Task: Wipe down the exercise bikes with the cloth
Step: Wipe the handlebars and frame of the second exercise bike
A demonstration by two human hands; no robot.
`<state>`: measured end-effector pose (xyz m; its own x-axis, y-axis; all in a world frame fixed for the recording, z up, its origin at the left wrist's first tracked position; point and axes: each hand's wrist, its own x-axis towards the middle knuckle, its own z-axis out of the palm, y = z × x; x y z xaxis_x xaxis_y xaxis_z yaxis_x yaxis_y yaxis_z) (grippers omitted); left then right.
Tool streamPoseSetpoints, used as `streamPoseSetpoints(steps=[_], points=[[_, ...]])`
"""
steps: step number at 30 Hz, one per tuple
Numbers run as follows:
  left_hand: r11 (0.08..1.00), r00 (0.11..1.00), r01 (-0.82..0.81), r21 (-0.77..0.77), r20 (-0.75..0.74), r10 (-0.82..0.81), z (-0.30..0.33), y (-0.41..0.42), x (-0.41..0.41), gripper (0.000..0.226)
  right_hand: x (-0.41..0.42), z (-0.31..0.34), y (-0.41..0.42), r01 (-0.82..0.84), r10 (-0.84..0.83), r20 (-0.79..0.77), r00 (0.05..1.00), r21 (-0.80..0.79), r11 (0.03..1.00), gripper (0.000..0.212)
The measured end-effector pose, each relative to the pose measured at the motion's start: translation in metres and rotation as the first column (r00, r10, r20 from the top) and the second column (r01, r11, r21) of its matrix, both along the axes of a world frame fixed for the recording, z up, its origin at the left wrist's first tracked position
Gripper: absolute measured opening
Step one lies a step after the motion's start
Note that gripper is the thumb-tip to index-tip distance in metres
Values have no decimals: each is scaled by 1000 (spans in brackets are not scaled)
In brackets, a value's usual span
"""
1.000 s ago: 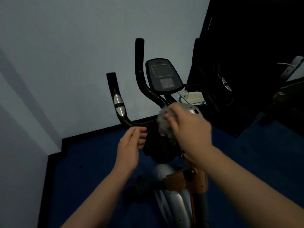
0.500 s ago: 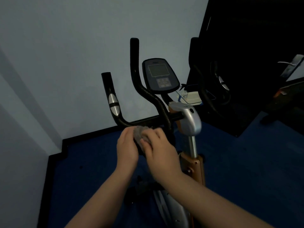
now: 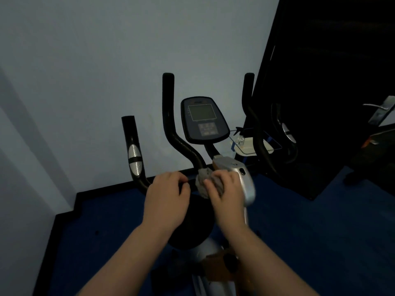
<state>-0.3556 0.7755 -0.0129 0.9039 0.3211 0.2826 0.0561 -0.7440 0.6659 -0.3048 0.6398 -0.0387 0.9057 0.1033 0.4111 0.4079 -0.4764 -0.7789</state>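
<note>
An exercise bike stands before me with black curved handlebars, a dark console and a silver stem cover. My right hand presses a crumpled grey cloth onto the handlebar's cross tube, just left of the silver cover. My left hand is curled around that same black tube, a little left of the cloth. A silver grip sensor shows on the left handle. Below my hands the black round housing and the silver and orange frame are partly hidden by my forearms.
A pale blue wall stands close behind the bike. A dark cabinet or door fills the right. A clear tray sits behind the right handle. A metal door handle shows at far right. The floor is blue carpet.
My right hand has carried the cloth right along the cross tube, up against the silver cover. My left hand now grips the tube apart from the right hand.
</note>
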Motion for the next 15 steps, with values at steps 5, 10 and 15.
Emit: streamPoseSetpoints(steps=[5, 10, 15], points=[[999, 999, -40, 5, 36, 40, -4, 1, -2, 15, -14, -36, -10, -87, 78, 105, 991, 80, 993, 12], [999, 999, -39, 17, 5, 39, -3, 0, 0, 17, 25, -2, 9, -96, 104, 123, 987, -68, 993, 4], [997, 1000, -7, -75, -8, 7, -4, 3, 0, 16, -5, -20, -2, -103, 99, 75, 992, 55, 993, 5]])
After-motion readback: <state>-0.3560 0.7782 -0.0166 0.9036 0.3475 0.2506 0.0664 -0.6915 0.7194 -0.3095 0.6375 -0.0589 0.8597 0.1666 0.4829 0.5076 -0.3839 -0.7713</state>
